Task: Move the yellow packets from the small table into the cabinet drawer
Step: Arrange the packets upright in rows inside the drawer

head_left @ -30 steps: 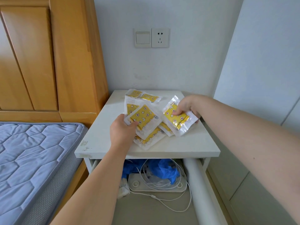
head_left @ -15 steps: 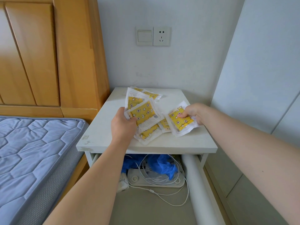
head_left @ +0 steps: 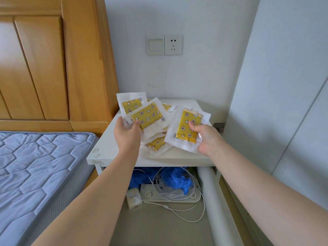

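Left hand (head_left: 126,134): grip pinches two fanned yellow packets (head_left: 147,115), held above counter (head_left: 106,150). Right hand (head_left: 208,139): grip closed round third packet (head_left: 188,128). Loose packets (head_left: 157,144) lie on counter beneath. Cabinet drawer out of view. Judged early: gathering only, transfer to drawer all ahead.

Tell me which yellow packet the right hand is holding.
The single packet pinched by the right hand, right of the pile. The left hand grips two overlapping packets; the remaining packets lie on the small table.
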The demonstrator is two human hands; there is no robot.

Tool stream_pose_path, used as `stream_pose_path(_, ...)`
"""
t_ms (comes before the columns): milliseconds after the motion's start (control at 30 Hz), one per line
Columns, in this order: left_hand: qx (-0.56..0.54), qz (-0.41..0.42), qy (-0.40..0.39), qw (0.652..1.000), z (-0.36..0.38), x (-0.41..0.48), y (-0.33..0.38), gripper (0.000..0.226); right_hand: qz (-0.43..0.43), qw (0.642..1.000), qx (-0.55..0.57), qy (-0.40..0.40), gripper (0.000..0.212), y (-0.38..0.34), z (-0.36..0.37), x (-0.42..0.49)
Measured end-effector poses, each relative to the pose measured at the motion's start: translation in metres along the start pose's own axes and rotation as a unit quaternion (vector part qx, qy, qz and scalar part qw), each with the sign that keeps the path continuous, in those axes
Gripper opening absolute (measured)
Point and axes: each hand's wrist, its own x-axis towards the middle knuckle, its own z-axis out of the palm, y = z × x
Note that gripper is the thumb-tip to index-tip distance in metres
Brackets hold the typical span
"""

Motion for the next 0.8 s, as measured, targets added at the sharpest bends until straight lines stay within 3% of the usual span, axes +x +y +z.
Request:
stream_pose_path(167, -0.056, -0.029, -0.121, 0.991, -0.005, -0.033, 0.005, 0.019, -0.018, 1.000, -0.008, -0.024, 0.014, 0.006, 0.004, -0.015)
stream_pose_path(300, -0.022, -0.106, -0.224, 0.969, -0.021, -0.053, -0.001, 0.028, -0.057, 0.997, -0.041, -0.003, 0.019, 0.014, -0.007, -0.023)
stream_pose_path(433, 0.073, -0.170, -0.346, 0.920, -0.039, -0.064, -0.008, 0.040, -0.121, 0.976, -0.178, -0.012, 0.022, 0.026, -0.019, -0.031)
stream_pose_path(567, 0.138, -0.210, -0.459, 0.852, -0.053, -0.081, -0.021, 0.045, -0.119, 0.952, -0.276, -0.057, 0.032, 0.045, -0.024, -0.042)
stream_pose_path(633, 0.123, -0.248, -0.462, 0.842, -0.059, -0.092, -0.027, 0.033, -0.104, 0.945, -0.304, -0.065, 0.054, 0.057, -0.026, -0.046)
stream_pose_path(733, 0.125, -0.284, -0.424, 0.851, -0.070, -0.098, -0.039, 0.020, -0.068, 0.955, -0.277, -0.076, 0.044, 0.076, -0.030, -0.051)
stream_pose_path(800, 0.139, -0.307, -0.395, 0.855, -0.079, -0.097, -0.048, 0.019, -0.042, 0.966, -0.247, -0.065, 0.048, 0.086, -0.034, -0.055)
